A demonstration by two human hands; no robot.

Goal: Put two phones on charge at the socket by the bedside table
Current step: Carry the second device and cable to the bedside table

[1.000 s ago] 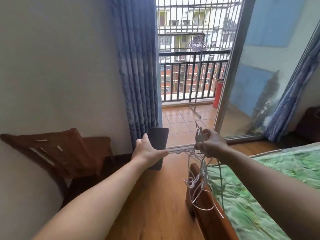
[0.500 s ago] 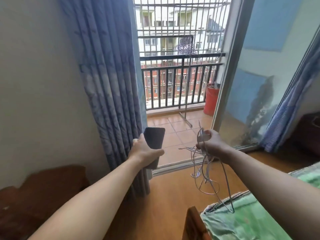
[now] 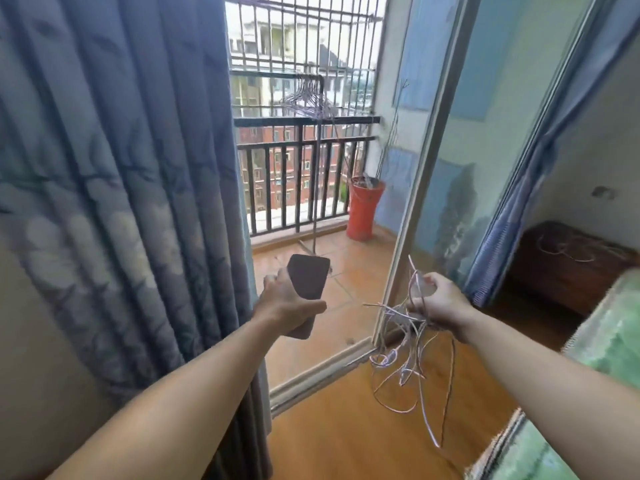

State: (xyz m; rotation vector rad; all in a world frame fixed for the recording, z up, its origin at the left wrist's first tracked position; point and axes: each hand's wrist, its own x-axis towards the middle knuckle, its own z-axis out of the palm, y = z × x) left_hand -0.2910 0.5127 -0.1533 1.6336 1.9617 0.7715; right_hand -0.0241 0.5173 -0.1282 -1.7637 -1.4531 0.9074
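Note:
My left hand [image 3: 289,306] grips a dark phone [image 3: 308,281], held upright in front of the blue curtain's edge; I cannot tell whether a second phone lies behind it. My right hand [image 3: 438,304] is closed around a tangled bundle of white charging cables [image 3: 405,362], whose loops and loose ends dangle below the fist over the wooden floor. A dark wooden bedside table [image 3: 575,261] stands at the far right by the wall, with more white cable lying on its top. No socket is visible.
A blue curtain [image 3: 114,188] fills the left. The open sliding glass door [image 3: 429,188] leads to a tiled balcony with a black railing [image 3: 304,150] and a red pot [image 3: 363,211]. A bed with green cover [image 3: 609,348] lies at the right edge.
My view has swung right and up: the wooden chair on the left has gone out of sight and the bedside table at the right has come in. Both hands keep their hold.

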